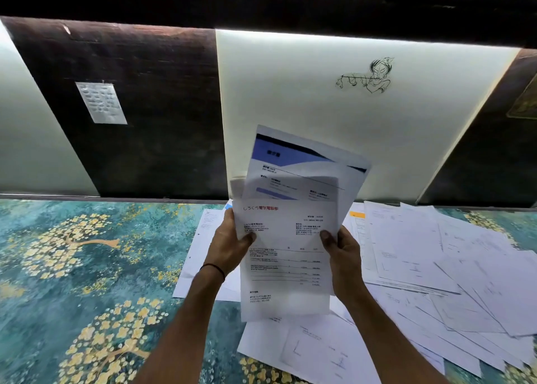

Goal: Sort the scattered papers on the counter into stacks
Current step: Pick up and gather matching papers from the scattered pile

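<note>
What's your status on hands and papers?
Left hand and right hand grip a few sheets by the side edges, raised. Other papers lie scattered on the counter, unsorted. Nothing in the way.

Centre: held sheets point(286, 238), left grip point(229, 247) on their 9 o'clock edge, right grip point(344, 256) on the 3. Scattered papers point(436, 267) on worktop point(72, 267), beneath and towards 4. Wall point(162, 122) behind: taped note point(101, 102) at 10, drawing point(369, 75) at 1.
</note>
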